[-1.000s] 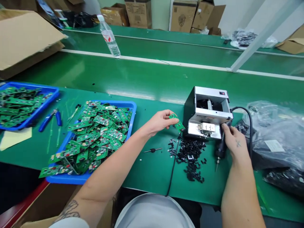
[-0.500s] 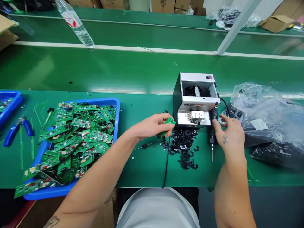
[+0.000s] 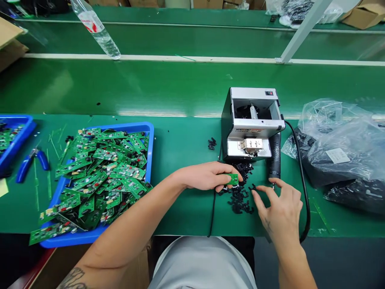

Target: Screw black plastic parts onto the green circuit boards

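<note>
My left hand is closed on a small green circuit board, held just above a loose pile of small black plastic parts. At the right edge of that pile, my right hand has its thumb and forefinger tips close together at a single black plastic part. Behind my right fingers lies a black electric screwdriver, its tip partly hidden by them. Beside it stands a black and silver screw feeder.
On the left, a blue tray is heaped with circuit boards, and blue-handled pliers lie farther left. Plastic bags of black parts sit on the right. A black cable loops near my right hand. A water bottle stands behind.
My left hand has moved right and toward me with the circuit board. My right hand has left the screwdriver's side and come down to the black parts.
</note>
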`<state>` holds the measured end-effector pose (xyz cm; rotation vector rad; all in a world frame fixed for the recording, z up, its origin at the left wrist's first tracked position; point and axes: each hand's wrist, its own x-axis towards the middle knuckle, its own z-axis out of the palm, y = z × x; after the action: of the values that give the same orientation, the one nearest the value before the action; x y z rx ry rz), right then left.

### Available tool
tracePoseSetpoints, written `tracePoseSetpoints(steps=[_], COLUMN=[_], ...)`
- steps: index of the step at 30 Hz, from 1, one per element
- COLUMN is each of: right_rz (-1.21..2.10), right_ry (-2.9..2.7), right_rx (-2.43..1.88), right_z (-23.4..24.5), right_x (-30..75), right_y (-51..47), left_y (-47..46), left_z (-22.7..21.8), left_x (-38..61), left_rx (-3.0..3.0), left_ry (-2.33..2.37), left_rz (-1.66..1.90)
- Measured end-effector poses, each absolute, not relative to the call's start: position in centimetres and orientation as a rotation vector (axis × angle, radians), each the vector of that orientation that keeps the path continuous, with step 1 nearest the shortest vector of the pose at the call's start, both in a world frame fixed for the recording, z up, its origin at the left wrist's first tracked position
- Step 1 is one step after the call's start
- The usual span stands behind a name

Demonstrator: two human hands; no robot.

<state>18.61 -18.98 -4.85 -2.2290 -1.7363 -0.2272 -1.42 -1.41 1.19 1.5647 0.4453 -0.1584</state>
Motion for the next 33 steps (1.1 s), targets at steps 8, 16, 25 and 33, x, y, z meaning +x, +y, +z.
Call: tracePoseSetpoints(steps=[8, 16, 25, 33], right_rz=[-0.141, 0.028, 0.175, 0.285], right_ry=[-1.755, -1.935, -1.797, -1.572], right_rx=[-1.853, -1.445, -1.364, -1.34], right_z=[-4.9, -3.1, -4.3, -5.8], right_x=[18.5, 17.6, 17.7, 17.3], right_y=[-18.4, -17.5, -17.5, -17.3], left_y=[-2.1, -2.6, -2.5, -2.6], left_z=[-0.2, -0.4, 0.1, -0.2], left_x=[-0.8, -0.5, -0.7, -0.5], left_rx=[1.464, 1.408, 1.476, 1.33], left_ry=[0.419, 0.408, 0.422, 0.378], left_rz=[-0.093, -0.142, -0.152, -0.071])
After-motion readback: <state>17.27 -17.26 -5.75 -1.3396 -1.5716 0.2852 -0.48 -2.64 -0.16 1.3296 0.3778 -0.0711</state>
